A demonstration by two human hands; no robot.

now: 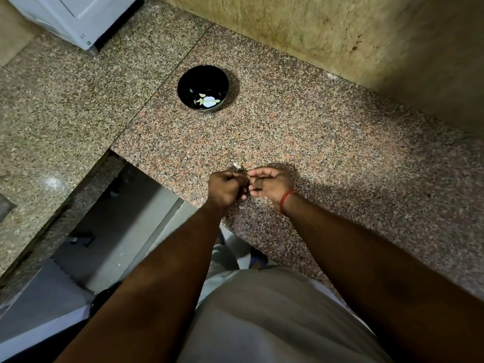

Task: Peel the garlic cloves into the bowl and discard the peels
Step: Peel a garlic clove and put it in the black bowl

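Both hands are right at the near edge of the speckled granite counter (pixel 327 142), pressed up against each other. The left hand (pixel 227 188) is balled up with the fingers curled tight around something small. I'd assume it's a garlic clove, but it's buried in the fist so can't really tell. The right hand (pixel 272 185), with a red thread (pixel 286 202) on its wrist, has its fingertips curled in narrow and picking at the spot where the two hands meet. Just past the left knuckles there's a pale scrap of peel (pixel 237 166) lying on the stone. Well beyond the hands sits a black bowl (pixel 203 86) with a few pale peeled cloves (pixel 207 100) in the bottom.
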